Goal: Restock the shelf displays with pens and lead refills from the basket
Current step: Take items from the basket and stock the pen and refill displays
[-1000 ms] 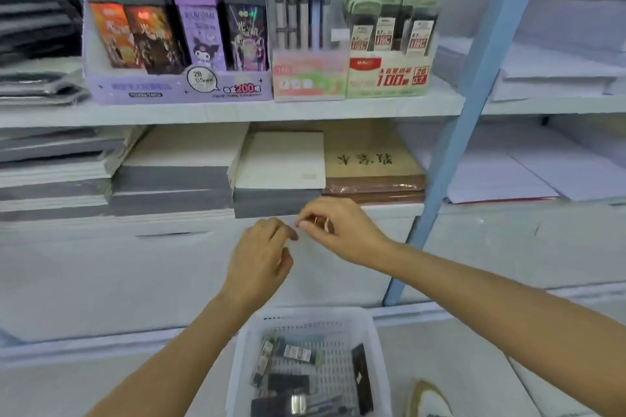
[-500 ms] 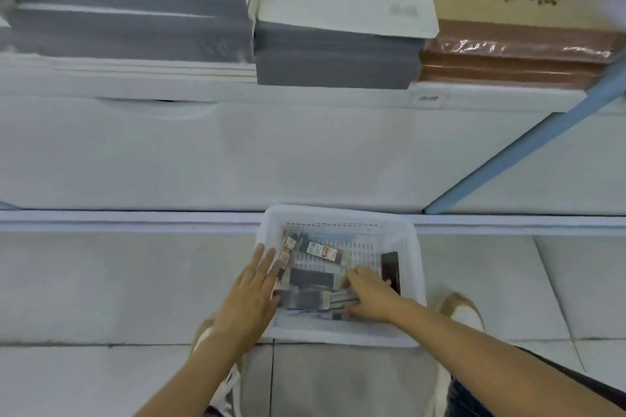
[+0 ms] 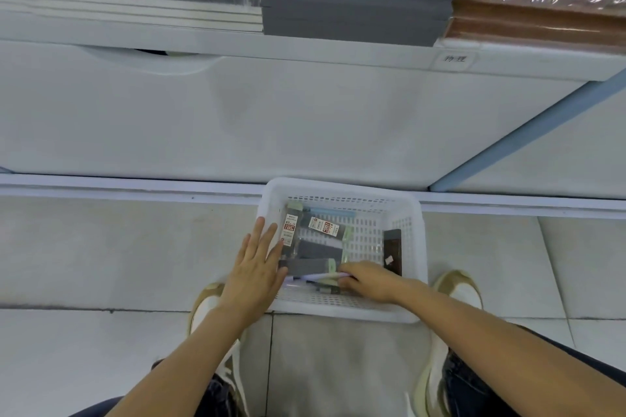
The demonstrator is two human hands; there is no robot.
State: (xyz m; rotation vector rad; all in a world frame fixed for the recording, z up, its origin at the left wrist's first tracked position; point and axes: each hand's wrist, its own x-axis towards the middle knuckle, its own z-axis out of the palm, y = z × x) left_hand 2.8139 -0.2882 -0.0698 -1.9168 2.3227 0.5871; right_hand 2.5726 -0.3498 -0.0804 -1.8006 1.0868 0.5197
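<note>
Where right hand (image 3: 367,283) pinches, pen (image 3: 318,277) lies (in basket (image 3: 338,187)).

I'm in a stationery shop: the white shelf (image 3: 305,51) above me carries film-wrapped stacks of grey notebooks (image 3: 355,0) along its front edge, with a label tag (image 3: 455,58) clipped there. My basket (image 3: 416,247) of packaged lead refills (image 3: 324,226) sits on the tiled floor (image 3: 101,247).

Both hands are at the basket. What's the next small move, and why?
Probably lift the pale purple pen up out of the white basket. The right hand already curls its fingers on the pen's end, and the left hand lies flat on the basket's left rim, which should steady it during the lift.
</note>
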